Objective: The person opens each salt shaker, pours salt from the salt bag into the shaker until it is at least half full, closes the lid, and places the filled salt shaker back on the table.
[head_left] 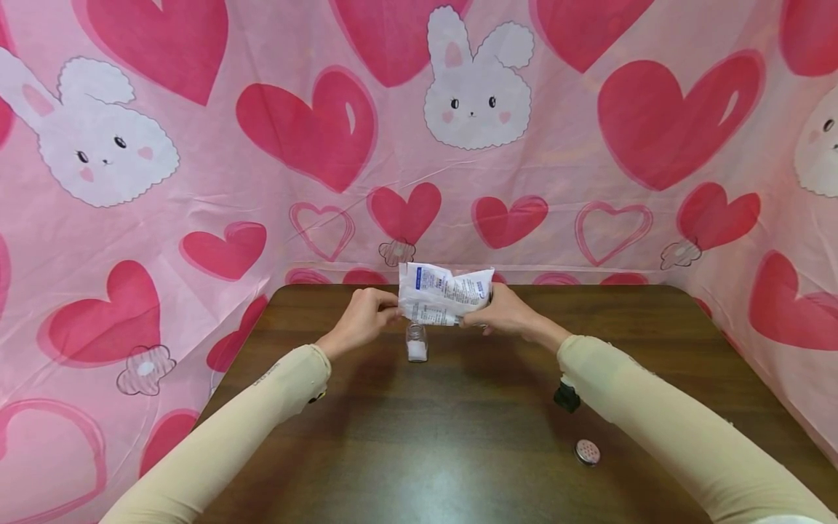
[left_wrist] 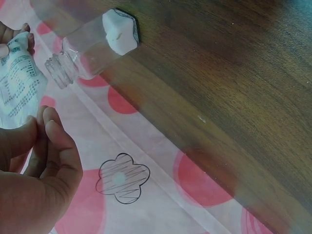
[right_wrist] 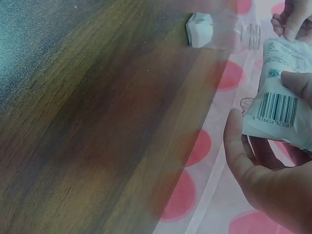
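Note:
Both hands hold a white printed plastic packet (head_left: 445,295) above the far part of the table. My left hand (head_left: 362,318) pinches its left end between thumb and fingers, as the left wrist view of that hand (left_wrist: 44,168) also shows. Round the other end, my right hand (head_left: 512,314) grips with the thumb on the printed side, near a barcode on the packet (right_wrist: 278,105). Just below the packet, a small clear jar (head_left: 416,345) stands upright and uncapped, with white material in its bottom (left_wrist: 119,31). The packet's contents are hidden.
A round perforated shaker lid (head_left: 587,453) lies on the brown wooden table (head_left: 419,437), near the right forearm. Behind the table hangs a pink cloth (head_left: 406,160) with hearts and rabbits. A small black device (head_left: 567,395) shows under the right sleeve.

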`<action>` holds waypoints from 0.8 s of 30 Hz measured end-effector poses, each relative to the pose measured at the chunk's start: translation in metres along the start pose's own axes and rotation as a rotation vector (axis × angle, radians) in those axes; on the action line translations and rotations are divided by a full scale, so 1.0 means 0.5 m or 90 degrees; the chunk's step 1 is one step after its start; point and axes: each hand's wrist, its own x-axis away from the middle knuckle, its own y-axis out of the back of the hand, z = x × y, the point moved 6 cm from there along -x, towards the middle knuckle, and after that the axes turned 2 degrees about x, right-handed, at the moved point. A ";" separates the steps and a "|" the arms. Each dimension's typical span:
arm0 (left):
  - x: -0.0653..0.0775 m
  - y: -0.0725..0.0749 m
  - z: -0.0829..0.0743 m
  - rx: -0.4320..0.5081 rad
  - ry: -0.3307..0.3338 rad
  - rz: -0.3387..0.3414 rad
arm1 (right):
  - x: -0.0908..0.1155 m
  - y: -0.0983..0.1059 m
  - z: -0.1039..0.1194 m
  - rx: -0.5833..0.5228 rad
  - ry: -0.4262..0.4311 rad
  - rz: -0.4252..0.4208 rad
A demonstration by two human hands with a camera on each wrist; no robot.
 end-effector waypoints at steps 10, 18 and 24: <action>0.000 0.000 0.000 0.000 -0.007 -0.001 | -0.001 0.000 0.000 0.004 0.000 0.000; 0.002 -0.003 0.003 0.003 -0.010 0.001 | 0.001 -0.003 -0.003 0.000 0.002 0.005; 0.000 -0.002 -0.001 0.008 -0.014 0.001 | 0.001 0.000 -0.002 0.003 0.007 0.004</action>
